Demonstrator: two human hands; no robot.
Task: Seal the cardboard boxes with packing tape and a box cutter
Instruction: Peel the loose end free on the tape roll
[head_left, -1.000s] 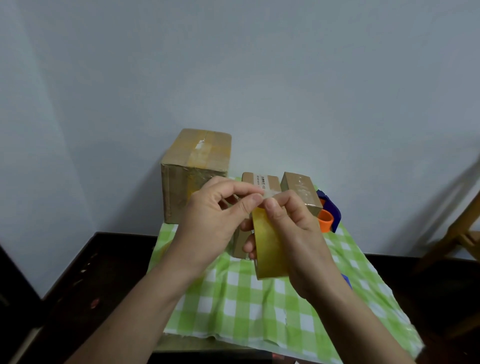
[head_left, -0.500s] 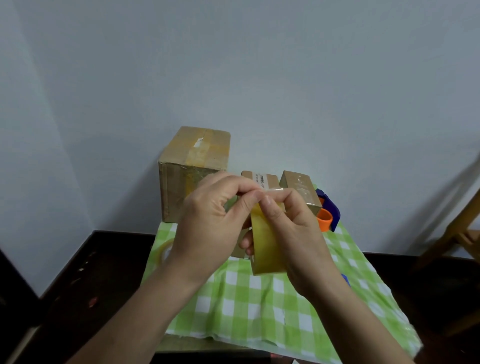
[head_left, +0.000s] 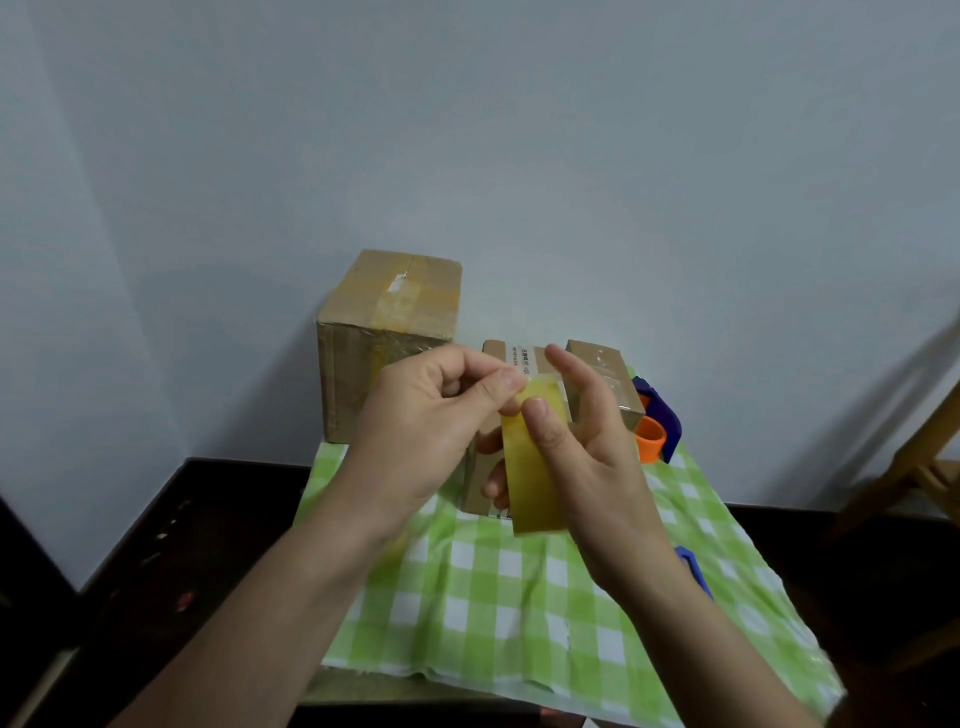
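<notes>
Both hands were raised above the middle of the counter, which was draped in a green-and-white checked cloth. The right hand held a yellowish translucent roll of packing tape on edge, its thumb pressed on the roll's outer face near the top, its index finger lifted straight and free, the other fingers curled behind and through the roll. The left hand had its thumb and forefinger pinched together on the loose end of the tape at the top of the roll.

Behind the hands, near the far edge of the counter, stood a small brown cardboard box with a white label, partly hidden. Just beside it to the right was a second small brown cardboard box. At the far left corner stood a large brown cardboard box already taped across its top. At the far right edge lay a blue and orange tape dispenser. A blue object, mostly hidden by the right wrist, lay near the right edge.
</notes>
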